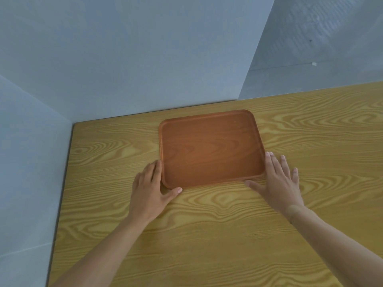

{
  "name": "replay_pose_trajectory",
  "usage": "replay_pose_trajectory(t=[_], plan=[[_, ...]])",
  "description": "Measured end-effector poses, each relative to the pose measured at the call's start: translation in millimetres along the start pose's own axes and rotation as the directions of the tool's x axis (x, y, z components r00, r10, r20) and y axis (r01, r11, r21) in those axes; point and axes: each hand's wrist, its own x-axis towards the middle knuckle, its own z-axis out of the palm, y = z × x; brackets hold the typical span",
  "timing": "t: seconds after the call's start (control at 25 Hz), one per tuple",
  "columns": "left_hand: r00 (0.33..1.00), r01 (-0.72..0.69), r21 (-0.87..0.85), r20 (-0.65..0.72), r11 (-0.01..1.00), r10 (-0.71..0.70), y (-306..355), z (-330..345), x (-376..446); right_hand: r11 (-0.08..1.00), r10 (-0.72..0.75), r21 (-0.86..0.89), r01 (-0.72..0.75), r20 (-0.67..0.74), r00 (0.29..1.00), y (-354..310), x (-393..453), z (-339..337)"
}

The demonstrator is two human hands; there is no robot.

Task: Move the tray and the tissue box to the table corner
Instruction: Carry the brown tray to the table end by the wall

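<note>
Both hands lie flat and open against the near corners of the tray (211,150), neither one closed around anything. Left hand (150,188) rests palm-down on the table (207,235) at the tray's near-left corner, fingers running up along the left rim and thumb stretched across under the near edge. Right hand (276,180) mirrors it at the near-right corner, fingers spread and pointing away, thumb reaching inward along the near rim. Bare forearms come in from the bottom of the view, angled toward each other. Between the hands the reddish-brown tray sits flat on the wood-grain table, its far edge near the back edge. Beyond it, pale walls (124,59) meet at the table's far-left corner.
</note>
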Motion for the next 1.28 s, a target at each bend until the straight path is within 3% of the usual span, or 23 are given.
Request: replay_pose_trajectory(t=[0.36, 1.04, 1.28], plan=[[0.999, 0.025, -0.014, -0.02, 1.0, -0.025, 6, -10, 30, 0.994, 0.053, 0.1, -0.051, -0.023, 0.998, 0, 29, -7], [0.997, 0.08, 0.025, -0.017, 0.996, -0.08, 6, -12, 49, 0.99, 0.109, 0.089, -0.108, -0.009, 0.994, -8, 53, -17], [0.971, 0.2, -0.001, 0.138, 0.98, -0.198, 10, -21, 35, 0.982, 0.122, 0.139, -0.127, 0.042, 0.992, -11, 36, -33]])
